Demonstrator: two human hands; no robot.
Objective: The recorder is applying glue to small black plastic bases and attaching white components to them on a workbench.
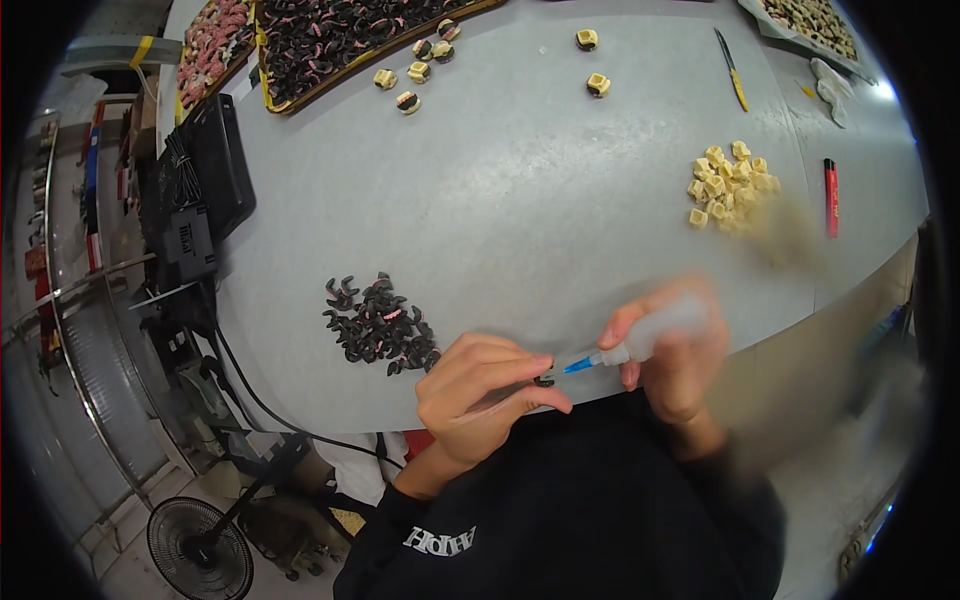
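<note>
Fingers of the right hand (685, 375) are wrapped around a translucent squeeze bottle (650, 332); those of the left hand (470, 395) pinch a small black piece (544, 381) between thumb and fingertips, at the near edge of the grey table (480, 230). On the far left side of the table lies a tray (350, 75) filled with black and pink pieces. Nearer, just beyond the left hand, is a heap of curved black pieces (380, 325), some showing pink. A heap of cream pieces (728, 190) lies on the right, between a yellow-handled knife (740, 88) farther off and the bottle. The bottle's blue nozzle (578, 366) points at the pinched piece, just beside it.
</note>
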